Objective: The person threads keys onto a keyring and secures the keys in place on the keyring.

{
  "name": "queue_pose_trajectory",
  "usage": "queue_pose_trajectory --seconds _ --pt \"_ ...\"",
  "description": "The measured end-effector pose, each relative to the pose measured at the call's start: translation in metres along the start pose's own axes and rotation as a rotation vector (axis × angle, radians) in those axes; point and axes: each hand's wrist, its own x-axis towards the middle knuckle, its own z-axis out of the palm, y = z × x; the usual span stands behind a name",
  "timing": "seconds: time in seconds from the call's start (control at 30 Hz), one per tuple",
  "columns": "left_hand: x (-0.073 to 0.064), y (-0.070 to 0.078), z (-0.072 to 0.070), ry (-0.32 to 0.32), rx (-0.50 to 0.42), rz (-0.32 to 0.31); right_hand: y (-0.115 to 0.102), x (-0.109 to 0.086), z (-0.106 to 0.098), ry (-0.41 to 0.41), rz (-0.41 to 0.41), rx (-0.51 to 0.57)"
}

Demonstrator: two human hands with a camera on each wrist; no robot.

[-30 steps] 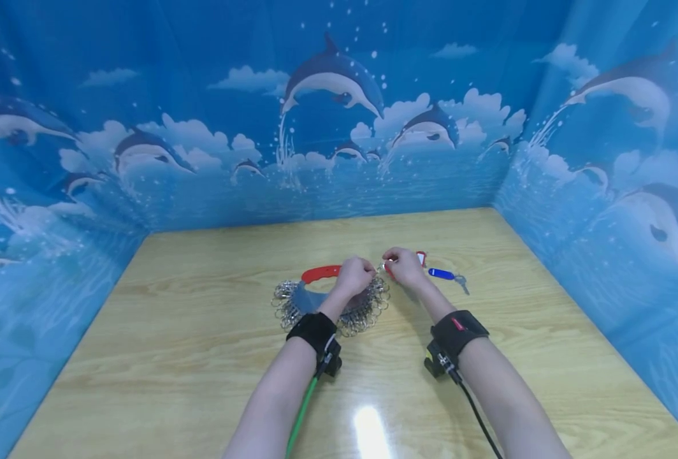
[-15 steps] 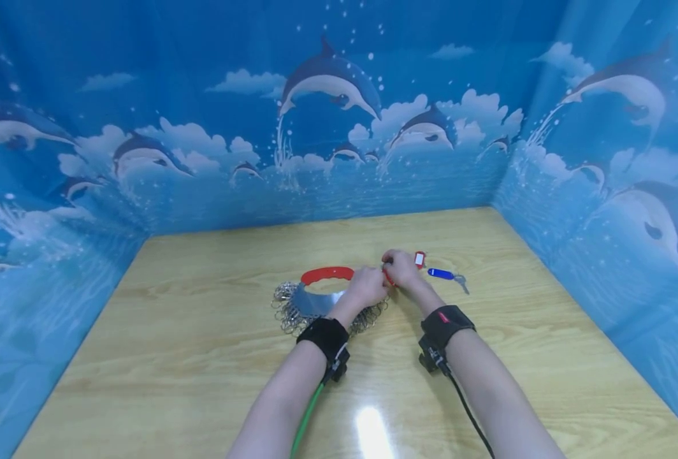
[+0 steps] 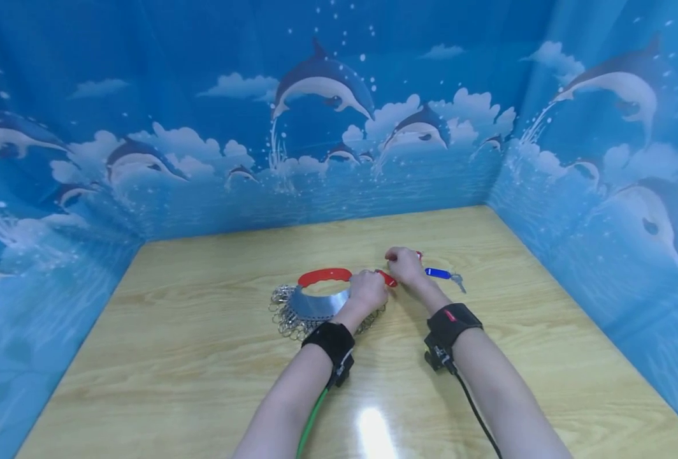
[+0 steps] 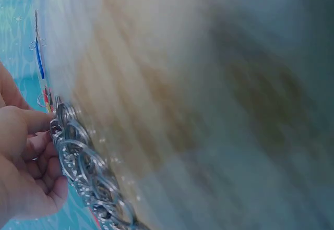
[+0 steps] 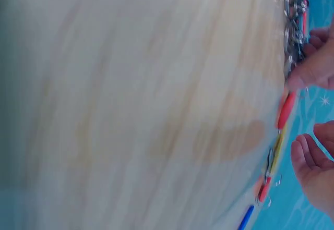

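Observation:
A curved metal key holder (image 3: 316,305) with a red handle (image 3: 324,275) lies on the table, clusters of metal rings (image 4: 86,159) along its rounded edge. Over its right end, my left hand (image 3: 367,291) pinches a key ring between thumb and fingers, among those rings. A red key tag (image 3: 386,278) extends to the right from under the left fingertips; its inner end is hidden. Just to the right of this tag, my right hand (image 3: 406,265) is raised with loosely bent fingers (image 5: 302,154) and nothing between them.
Beyond the right hand lie a second red key tag (image 5: 264,190), mostly covered in the head view, and a blue key tag (image 3: 438,273) with a key (image 3: 458,281). A wood-grain table (image 3: 173,357) is bounded by blue dolphin curtains (image 3: 230,191).
My left hand has moved right to the holder's end, uncovering more of the red handle. The red key tag, earlier at the right hand's fingers, now lies apart from them, beside the left hand.

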Motion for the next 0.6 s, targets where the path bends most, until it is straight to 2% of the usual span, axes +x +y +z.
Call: queue_pose_trajectory --seconds 0.03,0.13,0.27,0.47,0.6 --pt "0.0 0.001 -0.001 -0.01 -0.004 -0.014 0.008 0.003 0.0 -0.004 0.002 0.001" --pt "0.001 0.005 -0.003 -0.05 -0.015 -0.049 0.013 -0.001 -0.01 -0.015 -0.001 -0.02" --pt "0.001 0.009 -0.003 -0.089 -0.007 -0.078 0.025 -0.01 -0.026 -0.007 0.0 -0.09" --pt "0.003 0.016 -0.001 -0.092 0.064 -0.036 0.049 -0.021 -0.052 0.033 0.019 -0.261" --pt "0.005 0.018 0.0 -0.062 0.13 -0.001 0.057 -0.029 -0.07 -0.069 0.128 -0.33"
